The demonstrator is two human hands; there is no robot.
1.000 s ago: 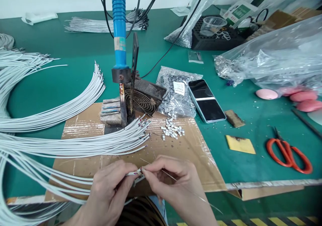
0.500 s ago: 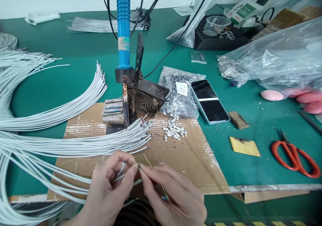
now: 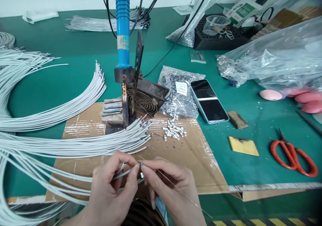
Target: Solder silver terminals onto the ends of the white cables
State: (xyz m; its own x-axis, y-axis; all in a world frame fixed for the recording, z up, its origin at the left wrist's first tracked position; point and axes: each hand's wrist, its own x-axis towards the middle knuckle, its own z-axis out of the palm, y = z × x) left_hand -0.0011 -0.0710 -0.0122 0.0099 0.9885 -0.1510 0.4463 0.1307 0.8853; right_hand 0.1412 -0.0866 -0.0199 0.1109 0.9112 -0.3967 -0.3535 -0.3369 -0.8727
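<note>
My left hand [image 3: 114, 185] is closed around several white cables [image 3: 120, 175], its thumb and index finger pinching one near the tip. My right hand [image 3: 173, 187] meets it there, thumb and index finger pressed together at the same cable end. A thin silvery wire [image 3: 181, 190], which looks like solder wire, runs through the right hand and trails down to the right. Just below the fingertips shows a small white connector [image 3: 142, 175]; whether it is attached to a cable I cannot tell. The fingers hide most of the pinched tip.
Behind my hands stand a blue-handled soldering iron [image 3: 122, 48] and a small fan [image 3: 144, 100]. More cable bundles [image 3: 75, 145] lie left. A pile of small connectors [image 3: 174, 129] rests on the cardboard [image 3: 198, 159]. Rightward are a phone [image 3: 210, 101], yellow sponge [image 3: 243, 145] and red-handled scissors [image 3: 293, 155].
My right hand has turned and shifted slightly left, its lower fingers now curled beneath. The thin wire lies at a flatter slant, and the small connector below the fingertips has come into sight.
</note>
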